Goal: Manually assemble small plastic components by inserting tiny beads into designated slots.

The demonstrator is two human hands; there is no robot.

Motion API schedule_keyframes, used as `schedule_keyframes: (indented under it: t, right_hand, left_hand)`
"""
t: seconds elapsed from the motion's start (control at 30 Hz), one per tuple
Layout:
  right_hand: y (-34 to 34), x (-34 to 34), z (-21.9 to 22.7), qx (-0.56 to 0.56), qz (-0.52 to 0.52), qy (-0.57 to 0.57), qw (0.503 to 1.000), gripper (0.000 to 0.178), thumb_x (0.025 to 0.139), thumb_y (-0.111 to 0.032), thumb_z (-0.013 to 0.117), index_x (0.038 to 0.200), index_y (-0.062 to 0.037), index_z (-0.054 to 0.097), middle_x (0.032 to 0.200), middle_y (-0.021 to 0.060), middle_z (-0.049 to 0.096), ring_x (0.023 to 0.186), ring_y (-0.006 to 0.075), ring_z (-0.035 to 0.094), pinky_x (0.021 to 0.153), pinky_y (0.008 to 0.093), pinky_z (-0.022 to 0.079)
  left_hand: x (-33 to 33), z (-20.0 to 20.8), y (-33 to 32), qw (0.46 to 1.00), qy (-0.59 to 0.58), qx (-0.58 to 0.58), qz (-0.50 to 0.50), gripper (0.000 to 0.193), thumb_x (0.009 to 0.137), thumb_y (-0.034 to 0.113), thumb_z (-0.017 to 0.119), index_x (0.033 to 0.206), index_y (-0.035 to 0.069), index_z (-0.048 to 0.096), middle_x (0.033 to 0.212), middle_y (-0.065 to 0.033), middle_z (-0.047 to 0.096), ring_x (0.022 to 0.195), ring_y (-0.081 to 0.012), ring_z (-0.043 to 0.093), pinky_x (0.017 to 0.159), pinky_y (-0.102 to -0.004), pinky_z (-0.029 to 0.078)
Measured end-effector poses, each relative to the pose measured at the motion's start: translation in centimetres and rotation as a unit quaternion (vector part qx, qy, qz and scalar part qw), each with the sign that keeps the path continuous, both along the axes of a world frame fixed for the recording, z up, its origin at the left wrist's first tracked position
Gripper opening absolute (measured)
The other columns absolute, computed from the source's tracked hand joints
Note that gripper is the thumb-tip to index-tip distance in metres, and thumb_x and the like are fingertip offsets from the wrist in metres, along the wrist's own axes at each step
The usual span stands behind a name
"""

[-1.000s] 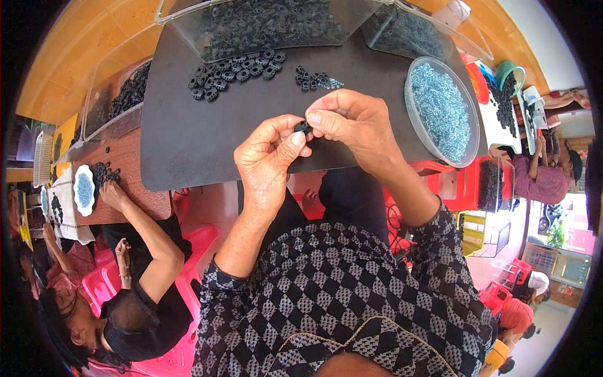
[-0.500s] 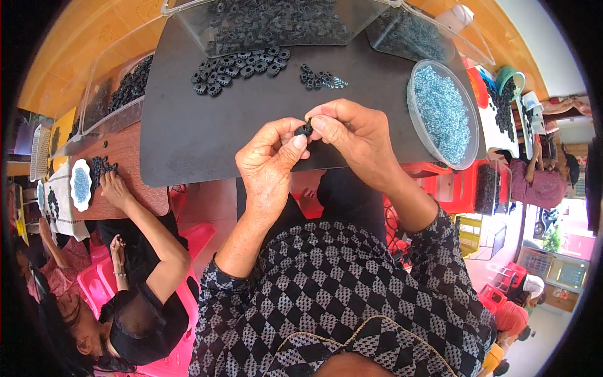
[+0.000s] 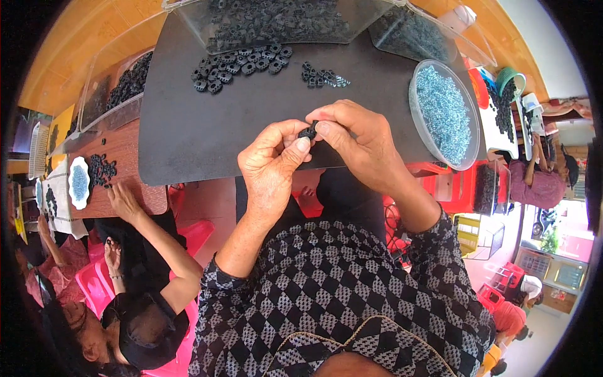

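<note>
In the head view, the left hand (image 3: 267, 160) has a narrow grip, thumb against finger, on a small black piece (image 3: 307, 133) above the near edge of the dark tabletop (image 3: 207, 138). The right hand (image 3: 361, 141) pinches just as narrowly at the piece's upper right; whether a separate bit sits there is too small to tell. This seems best done with the left grip steady, the right fingertips making small, straight movements, and both wrists relaxed.

Counted: two hands, one piece between them; one round tub (image 3: 413, 103), its blue bits (image 3: 444, 116) beyond counting; two clear bins, a large one (image 3: 201, 38) and one to its right (image 3: 468, 47). The loose black pile (image 3: 242, 63) overlaps too much for an exact count, perhaps two dozen or more. The small black cluster (image 3: 314, 75) and shiny slivers (image 3: 340, 81) touching it each number several.
</note>
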State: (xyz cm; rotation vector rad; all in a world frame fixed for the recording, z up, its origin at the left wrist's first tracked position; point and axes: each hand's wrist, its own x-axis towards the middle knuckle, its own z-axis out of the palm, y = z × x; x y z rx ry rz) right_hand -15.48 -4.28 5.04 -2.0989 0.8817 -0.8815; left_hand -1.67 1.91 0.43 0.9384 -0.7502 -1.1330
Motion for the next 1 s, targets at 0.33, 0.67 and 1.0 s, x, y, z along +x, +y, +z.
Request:
schedule_keyframes:
  t: [0.33,0.67,1.0]
  right_hand:
    - [0.6,0.0,-0.2,-0.053,0.008,0.043,0.998,0.012,0.086,-0.003,0.056,0.095,0.0039,0.061,0.083,0.0121,0.061,0.073,0.0210,0.058,0.065,0.0297,0.046]
    - [-0.5,-0.8,0.7,-0.030,0.107,0.079,0.991,0.016,0.086,-0.008,0.057,0.095,0.0044,0.060,0.076,0.0138,0.059,0.070,0.0269,0.056,0.062,0.0349,0.044]
    - [-0.3,-1.2,1.0,-0.085,0.097,0.140,0.982,0.015,0.087,-0.010,0.053,0.093,0.0033,0.058,0.070,0.0137,0.055,0.067,0.0305,0.053,0.059,0.0386,0.042]
  left_hand:
    - [0.4,-0.3,0.2,0.988,-0.150,0.010,0.027,0.017,0.078,0.002,0.071,0.094,-0.003,0.066,0.078,-0.0024,0.061,0.062,-0.0069,0.052,0.057,-0.0201,0.046]
    - [1.1,-0.8,0.1,0.982,-0.179,-0.065,-0.004,0.017,0.077,0.001,0.071,0.092,-0.004,0.066,0.076,-0.0018,0.057,0.065,-0.0079,0.052,0.056,-0.0207,0.044]
    - [0.8,-0.6,0.7,0.996,-0.079,-0.004,-0.034,0.020,0.078,0.001,0.069,0.097,-0.004,0.065,0.077,-0.0029,0.059,0.066,-0.0092,0.055,0.059,-0.0204,0.047]
